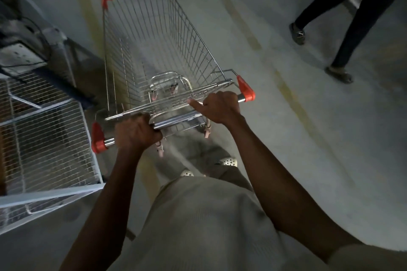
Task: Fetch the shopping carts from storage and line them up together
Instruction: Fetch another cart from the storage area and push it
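Note:
A silver wire shopping cart (187, 35) with red plastic corner caps stands right in front of me on the grey floor, its basket empty. My left hand (135, 133) is shut around the left part of the chrome handle bar (176, 120). My right hand (221, 105) grips the right part of the same bar, thumb stretched out along it. Both arms reach forward from my body.
A white wire-mesh rack (48, 138) and a dark shelf with equipment (24, 35) stand close on the left of the cart. Another person's legs (352, 20) walk at the upper right. Faded yellow lines (284, 88) run across the concrete floor.

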